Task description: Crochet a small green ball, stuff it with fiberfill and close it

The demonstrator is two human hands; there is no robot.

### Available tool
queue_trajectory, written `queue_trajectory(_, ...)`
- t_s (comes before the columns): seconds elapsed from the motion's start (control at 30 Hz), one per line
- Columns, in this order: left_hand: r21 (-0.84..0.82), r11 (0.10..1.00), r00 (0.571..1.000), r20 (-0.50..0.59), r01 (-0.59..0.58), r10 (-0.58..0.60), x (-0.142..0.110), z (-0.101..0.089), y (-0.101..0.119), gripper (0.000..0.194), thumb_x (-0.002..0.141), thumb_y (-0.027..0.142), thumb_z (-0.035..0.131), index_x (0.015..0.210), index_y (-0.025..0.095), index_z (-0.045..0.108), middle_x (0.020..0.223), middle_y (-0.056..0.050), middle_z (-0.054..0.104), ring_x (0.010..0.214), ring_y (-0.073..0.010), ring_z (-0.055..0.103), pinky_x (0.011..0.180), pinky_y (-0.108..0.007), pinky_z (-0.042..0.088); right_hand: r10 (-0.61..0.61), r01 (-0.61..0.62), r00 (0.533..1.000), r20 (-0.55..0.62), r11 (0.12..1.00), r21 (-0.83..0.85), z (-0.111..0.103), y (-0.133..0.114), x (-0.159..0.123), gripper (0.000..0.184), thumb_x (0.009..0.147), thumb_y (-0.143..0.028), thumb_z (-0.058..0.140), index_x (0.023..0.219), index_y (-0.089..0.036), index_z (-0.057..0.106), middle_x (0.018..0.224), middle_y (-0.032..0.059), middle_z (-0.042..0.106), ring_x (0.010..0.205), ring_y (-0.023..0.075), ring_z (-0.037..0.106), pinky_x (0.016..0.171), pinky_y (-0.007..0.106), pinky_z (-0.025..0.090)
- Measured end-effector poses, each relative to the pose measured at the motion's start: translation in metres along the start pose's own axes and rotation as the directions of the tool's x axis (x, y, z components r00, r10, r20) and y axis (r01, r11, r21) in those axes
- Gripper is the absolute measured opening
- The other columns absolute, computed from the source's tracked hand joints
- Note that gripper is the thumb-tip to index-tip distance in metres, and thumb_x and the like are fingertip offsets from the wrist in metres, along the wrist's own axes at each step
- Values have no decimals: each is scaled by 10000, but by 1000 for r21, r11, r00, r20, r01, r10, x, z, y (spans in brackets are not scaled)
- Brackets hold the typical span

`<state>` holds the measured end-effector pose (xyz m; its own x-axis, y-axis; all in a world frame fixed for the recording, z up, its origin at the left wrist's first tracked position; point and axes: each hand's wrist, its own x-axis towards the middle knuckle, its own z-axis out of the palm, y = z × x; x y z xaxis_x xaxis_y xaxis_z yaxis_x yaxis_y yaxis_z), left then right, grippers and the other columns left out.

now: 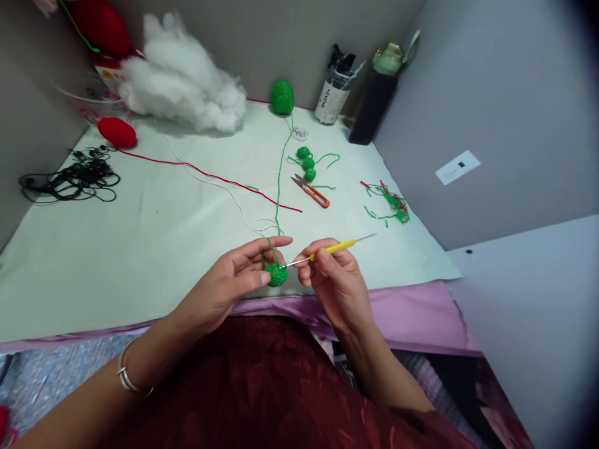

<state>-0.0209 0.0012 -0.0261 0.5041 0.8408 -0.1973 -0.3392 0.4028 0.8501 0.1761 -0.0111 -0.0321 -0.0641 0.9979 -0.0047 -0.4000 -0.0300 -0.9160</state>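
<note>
Between the thumb and fingers of my left hand (229,277) is a small green crochet piece (276,275), rounded in shape. Green yarn (279,181) runs from it over my raised left index finger and back to a green yarn ball (282,98) at the far edge. My right hand (334,274) pinches a crochet hook (339,247) by its yellow handle. The hook's metal tip meets the top of the green piece; whether it is inside a stitch I cannot tell.
Orange thread snips (312,192) lie beyond my hands, beside several small green crochet balls (307,163). Yarn scraps (395,202) are at right. White stuffing (182,81), a red yarn ball (118,132) and tangled black cord (75,178) occupy the left. A pen cup (332,100) and dark bottle (374,103) stand behind.
</note>
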Motion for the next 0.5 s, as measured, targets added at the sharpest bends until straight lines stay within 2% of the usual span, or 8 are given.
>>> queue_trajectory(0.17,-174,981,992,113,82,-63,1,0,1,393,882,289,685,1255,207,779,912,-44,645,702,-153,577,707,-312,497,-15,16,1000,-25,999,34,3,-3,0,191,840,-390,826,836,-209,766,717,18,771,550,112,656,527,218,556)
queue_trajectory(0.3,-223,966,986,128,133,-106,2,-3,2,346,895,285,641,1178,164,800,783,-36,608,610,-139,521,611,-290,459,-17,17,1000,-20,1000,8,2,-3,-1,206,830,-396,837,843,-201,771,729,28,771,559,125,659,511,233,554)
queue_trajectory(0.4,-136,985,990,109,101,-87,1,-4,2,326,912,277,669,1200,195,799,851,-36,636,703,-152,590,699,-289,508,-33,33,999,4,999,21,0,-3,-2,190,857,-386,821,857,-202,773,733,24,773,558,117,654,512,224,551)
queue_trajectory(0.5,2,1000,995,90,31,-31,-1,-3,3,362,907,253,739,1266,272,782,1028,-39,692,967,-193,680,918,-311,530,-98,97,992,79,995,14,-1,-1,-4,152,900,-372,789,937,-225,799,778,20,781,592,120,675,546,235,573)
